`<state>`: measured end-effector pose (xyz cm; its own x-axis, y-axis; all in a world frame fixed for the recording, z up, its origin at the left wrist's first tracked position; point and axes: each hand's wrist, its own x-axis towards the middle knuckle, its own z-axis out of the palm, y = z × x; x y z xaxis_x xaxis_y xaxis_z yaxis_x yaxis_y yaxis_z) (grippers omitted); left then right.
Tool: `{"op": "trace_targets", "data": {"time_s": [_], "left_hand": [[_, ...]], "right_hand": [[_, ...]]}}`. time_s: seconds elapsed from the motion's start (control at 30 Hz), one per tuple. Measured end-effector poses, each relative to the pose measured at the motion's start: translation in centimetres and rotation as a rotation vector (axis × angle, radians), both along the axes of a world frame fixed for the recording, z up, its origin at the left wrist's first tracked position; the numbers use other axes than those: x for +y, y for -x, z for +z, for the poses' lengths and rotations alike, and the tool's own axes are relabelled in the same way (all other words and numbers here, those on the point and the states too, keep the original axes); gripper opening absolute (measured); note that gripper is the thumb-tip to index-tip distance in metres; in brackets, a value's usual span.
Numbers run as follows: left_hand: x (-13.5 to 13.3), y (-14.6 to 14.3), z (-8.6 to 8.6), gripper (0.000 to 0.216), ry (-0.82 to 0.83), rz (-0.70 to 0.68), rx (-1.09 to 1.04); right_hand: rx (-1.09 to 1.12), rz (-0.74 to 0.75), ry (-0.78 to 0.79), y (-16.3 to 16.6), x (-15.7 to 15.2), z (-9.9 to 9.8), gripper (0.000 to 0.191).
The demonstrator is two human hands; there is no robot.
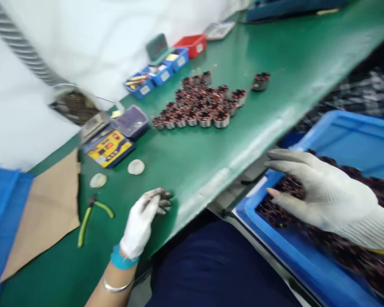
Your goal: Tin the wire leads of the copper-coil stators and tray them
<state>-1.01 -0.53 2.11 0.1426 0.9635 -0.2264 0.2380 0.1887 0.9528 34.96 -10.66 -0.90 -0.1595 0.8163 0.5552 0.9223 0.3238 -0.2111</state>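
The right hand [320, 192], fingers spread apart, points left over the coils [355, 251] in the blue bin [294, 251]. The left hand [144, 219] rests curled on the green table [275, 64], holding nothing.

A long green bench [275, 76] runs diagonally from lower left to upper right, a white wall [83, 38] fills the upper left, and a ribbed hose [22, 49] crosses it.
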Motion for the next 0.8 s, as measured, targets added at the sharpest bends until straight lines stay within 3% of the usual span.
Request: {"op": "trace_targets", "data": {"time_s": [0.07, 0.17, 0.27, 0.37, 0.5, 0.6, 0.67, 0.73, 0.8], "left_hand": [[0.1, -0.2, 0.0, 0.058, 0.023, -0.019, -0.018], [0.4, -0.2, -0.1, 0.060, 0.039, -0.045, -0.072], [0.5, 0.0, 0.1, 0.063, 0.065, -0.067, -0.082], [0.3, 0.2, 0.3, 0.064, 0.109, -0.106, -0.068], [0.0, 0.2, 0.3, 0.062, 0.133, -0.136, -0.151], [-0.1, 0.0, 0.4, 0.068, 0.200, -0.076, -0.284], [0.0, -0.2, 0.4, 0.069, 0.288, -0.047, -0.411], [0.1, -0.1, 0.4, 0.064, 0.411, -0.103, -0.536], [0.3, 0.0, 0.2, 0.060, 0.506, -0.103, -0.594]], "right_hand": [[-0.030, 0.025, -0.048, 1.3, 4.8, 1.3, 0.042], [-0.079, -0.208, 0.076, 3.5, 11.9, 3.3, 0.041], [-0.128, -0.392, 0.225, 4.7, 16.5, 4.3, 0.030], [-0.115, -0.480, 0.271, 4.4, 18.0, 4.1, 0.019], [-0.110, -0.486, 0.342, 4.4, 16.7, 3.5, 0.018], [-0.037, -0.257, 0.365, 7.5, 14.4, 3.4, 0.021], [0.051, 0.085, 0.348, 11.0, 12.7, 3.7, 0.019], [0.081, 0.396, 0.237, 14.7, 11.6, 4.1, 0.016], [0.102, 0.573, 0.123, 17.7, 11.3, 4.4, 0.014]]}}
